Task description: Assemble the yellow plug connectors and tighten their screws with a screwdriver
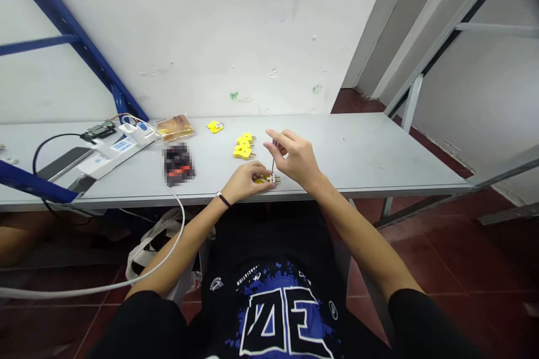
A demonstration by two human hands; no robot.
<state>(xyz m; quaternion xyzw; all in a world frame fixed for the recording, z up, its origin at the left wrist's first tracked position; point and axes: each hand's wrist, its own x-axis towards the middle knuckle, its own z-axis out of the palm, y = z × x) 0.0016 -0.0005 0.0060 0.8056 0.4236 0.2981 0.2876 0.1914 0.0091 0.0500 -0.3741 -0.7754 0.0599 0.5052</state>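
Note:
At the table's front edge my left hand (pixel 244 180) is closed around a small yellow plug (pixel 272 178) with a white part and metal pins pointing right. The fingers cover much of the plug. My right hand (pixel 297 160) pinches a thin screwdriver (pixel 273 166), held nearly upright. Its shaft reaches down to the plug's white part; the handle is mostly hidden by the fingers. Just beyond my hands lie several yellow plugs (pixel 243 152) in a small group, pins to the right. Farther back is another yellow plug piece (pixel 215 127).
Left of the plugs are a plastic bag (pixel 174 127) with brownish contents and a blurred dark-and-red item (pixel 179 164). A white power strip (pixel 118 151) and a phone (pixel 64 164) lie farther left. A white cable (pixel 179 235) hangs over the front edge near my left arm.

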